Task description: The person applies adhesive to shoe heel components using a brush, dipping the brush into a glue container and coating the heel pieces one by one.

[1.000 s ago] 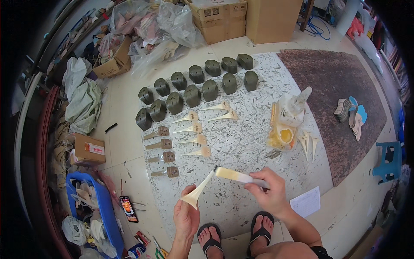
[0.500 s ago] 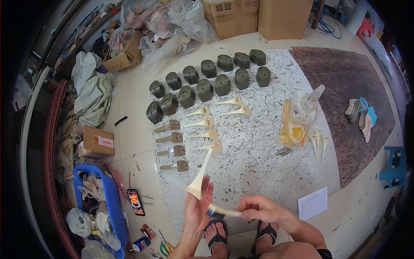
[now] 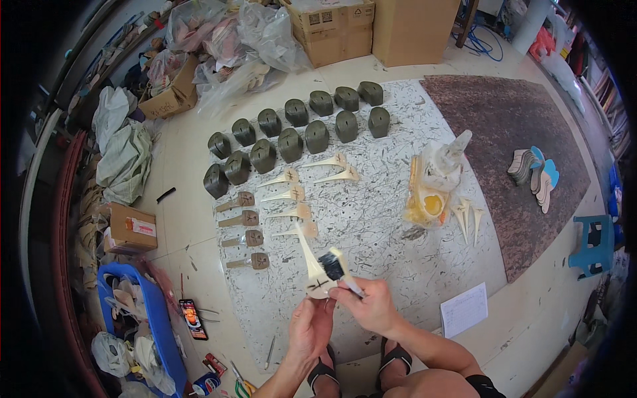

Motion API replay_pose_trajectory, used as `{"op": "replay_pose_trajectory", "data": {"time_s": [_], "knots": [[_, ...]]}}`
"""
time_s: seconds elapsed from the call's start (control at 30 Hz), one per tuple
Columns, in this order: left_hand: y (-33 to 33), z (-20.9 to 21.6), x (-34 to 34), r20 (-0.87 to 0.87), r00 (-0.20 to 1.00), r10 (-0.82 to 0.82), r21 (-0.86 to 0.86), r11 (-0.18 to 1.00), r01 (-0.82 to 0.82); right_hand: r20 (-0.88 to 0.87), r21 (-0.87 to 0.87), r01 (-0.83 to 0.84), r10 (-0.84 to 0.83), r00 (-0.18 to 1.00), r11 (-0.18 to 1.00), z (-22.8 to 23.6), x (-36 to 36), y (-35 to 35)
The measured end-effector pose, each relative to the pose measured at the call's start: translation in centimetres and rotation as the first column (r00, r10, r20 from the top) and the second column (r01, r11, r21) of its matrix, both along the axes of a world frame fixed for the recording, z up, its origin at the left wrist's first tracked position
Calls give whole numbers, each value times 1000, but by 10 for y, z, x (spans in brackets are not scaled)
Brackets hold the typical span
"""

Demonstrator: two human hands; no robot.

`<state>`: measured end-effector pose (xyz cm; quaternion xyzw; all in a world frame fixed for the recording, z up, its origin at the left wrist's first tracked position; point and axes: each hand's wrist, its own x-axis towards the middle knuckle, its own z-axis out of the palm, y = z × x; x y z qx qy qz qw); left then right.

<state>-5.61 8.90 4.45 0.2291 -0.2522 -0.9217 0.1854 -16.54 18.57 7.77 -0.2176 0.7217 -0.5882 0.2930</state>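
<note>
My left hand [image 3: 309, 330] is closed with its fingertips on the wide end of a cream stiletto heel [image 3: 309, 255]. The heel's thin tip points away from me, and a dark mark shows on its wide end. My right hand [image 3: 373, 306] grips a flat brush [image 3: 332, 266] with black bristles turned up and to the left. Its fingertips also touch the wide end of the heel, so both hands meet there. Beyond them lie several cream heels [image 3: 290, 193] and a column of brown heels [image 3: 247, 217], wide ends to the right.
Two rows of dark green block heels [image 3: 290, 144] stand at the back of the speckled board [image 3: 371, 229]. On the right are a plastic-covered pot [image 3: 434, 203] of yellow stuff, loose heels [image 3: 462, 219], paper [image 3: 464, 310] and insoles [image 3: 541, 174]. A blue bin [image 3: 156, 318] stands left.
My right hand has moved left to meet my left hand. The brush has swung so its bristles point up and away. The heel has turned, showing its marked face. The whole view has shifted.
</note>
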Motion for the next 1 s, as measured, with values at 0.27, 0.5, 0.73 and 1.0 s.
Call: {"op": "replay_pose_trajectory", "data": {"time_s": [0.27,0.5,0.73,1.0], "knots": [[-11,-1,9,-45,997,-62,138,988,68,110,-99,-211,222,969,972,3,-12,9],[-26,3,14,36,983,177,192,965,-181,74,41,-211,208,975,977,7,-3,19],[-32,1,19,58,969,242,151,957,-248,72,72,-17,11,997,997,-3,2,12],[-34,2,23,29,965,262,120,957,-264,106,-8,-94,94,990,996,11,4,14]]}}
